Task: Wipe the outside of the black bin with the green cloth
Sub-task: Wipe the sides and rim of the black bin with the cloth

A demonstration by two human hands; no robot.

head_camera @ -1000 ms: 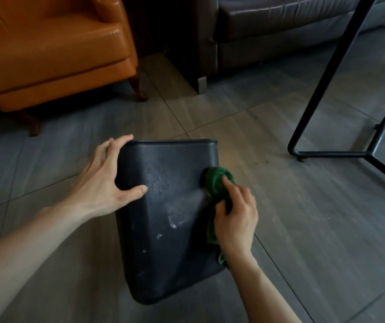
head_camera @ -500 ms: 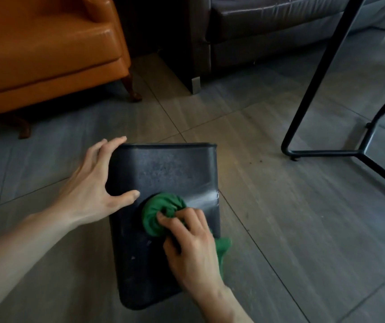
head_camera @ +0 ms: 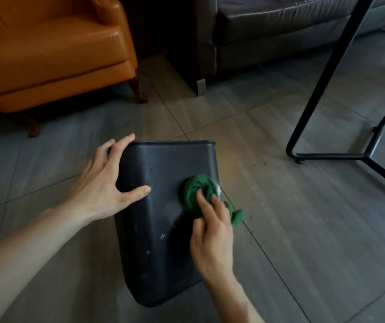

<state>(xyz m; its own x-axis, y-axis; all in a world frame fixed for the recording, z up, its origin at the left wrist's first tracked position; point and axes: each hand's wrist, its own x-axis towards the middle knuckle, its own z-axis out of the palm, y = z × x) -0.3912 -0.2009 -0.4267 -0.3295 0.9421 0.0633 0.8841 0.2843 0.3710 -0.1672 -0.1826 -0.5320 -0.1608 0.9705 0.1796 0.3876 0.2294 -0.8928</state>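
Note:
The black bin lies on its side on the grey tiled floor, its broad face turned up and marked with pale scuffs. My left hand grips the bin's upper left edge, fingers over the side and thumb on the top face. My right hand presses the bunched green cloth against the bin's face near its right edge. A tail of the cloth hangs off the right side of the bin.
An orange leather armchair stands at the back left. A dark leather sofa runs along the back. Black metal table legs stand to the right, with their foot bar on the floor.
My right hand with the cloth swept from the bin's right edge to the middle of its face and back toward the right edge. My left hand kept its grip on the bin.

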